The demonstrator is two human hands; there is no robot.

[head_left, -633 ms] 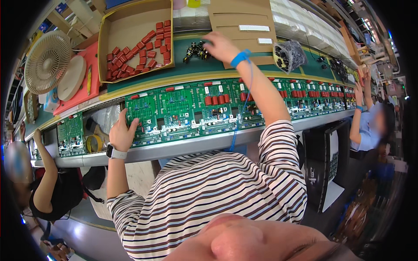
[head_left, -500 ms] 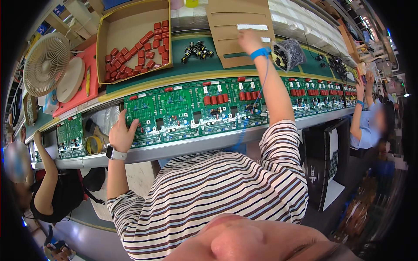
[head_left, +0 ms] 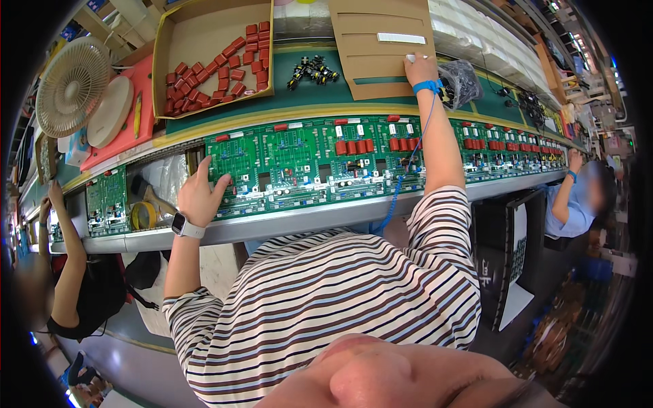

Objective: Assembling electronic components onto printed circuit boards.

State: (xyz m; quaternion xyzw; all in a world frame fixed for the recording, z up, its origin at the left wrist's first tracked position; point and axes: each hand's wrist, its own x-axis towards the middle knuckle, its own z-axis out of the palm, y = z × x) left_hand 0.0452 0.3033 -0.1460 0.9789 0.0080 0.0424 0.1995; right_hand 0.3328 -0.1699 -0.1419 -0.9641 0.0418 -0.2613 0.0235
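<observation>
At 12 o'clock, head view: right hand (head_left: 420,68), blue wrist strap, fingers curled on flat cardboard sheet (head_left: 381,47); small white item at fingertips, grip unclear. Since half second ago: hand moved from black component pile (head_left: 311,70) farther right onto cardboard — reads as fetching different part. At 9 o'clock: left hand (head_left: 199,197), fingers spread, pressed on green circuit board (head_left: 286,163), unmoved. At 11 o'clock: box of red components (head_left: 218,58), fan (head_left: 71,85).

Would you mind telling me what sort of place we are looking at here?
Most likely an electronics assembly line: a row of green circuit boards runs along the bench, a cardboard box of red components sits behind, and the right hand wears a blue grounding wrist strap.
</observation>
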